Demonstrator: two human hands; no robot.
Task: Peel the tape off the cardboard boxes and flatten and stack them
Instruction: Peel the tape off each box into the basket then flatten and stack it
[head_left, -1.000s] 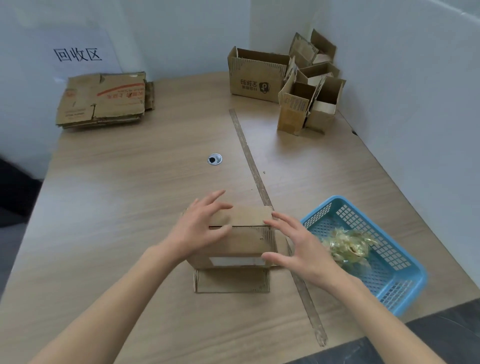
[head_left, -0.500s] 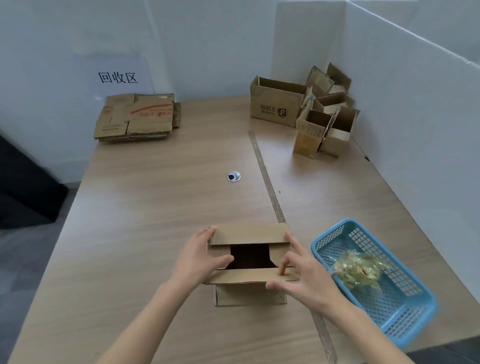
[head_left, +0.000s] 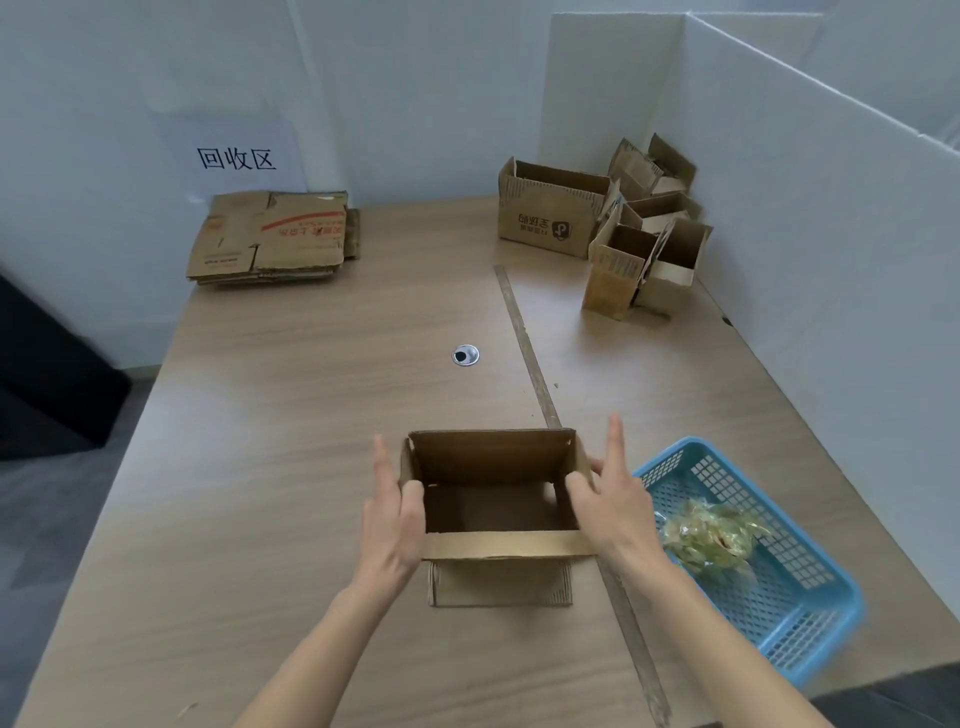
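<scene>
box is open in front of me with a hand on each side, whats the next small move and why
Probably push the two side walls in opposite directions so the box skews flat. Its flaps are open, it looks empty with no tape in sight, and the left hand and right hand already flank it, thumbs hooked over the side walls. Once flat, it can join the flattened stack at the far left.

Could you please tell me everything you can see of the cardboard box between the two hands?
The cardboard box is small, plain brown corrugated board, standing on the wooden table beside the blue basket. Its top is open, showing a dark, empty-looking inside. One flap lies flat on the table toward the person. The left hand and right hand press its two sides, thumbs hooked over the rim, fingers mostly straight. No tape is visible on it.
</scene>
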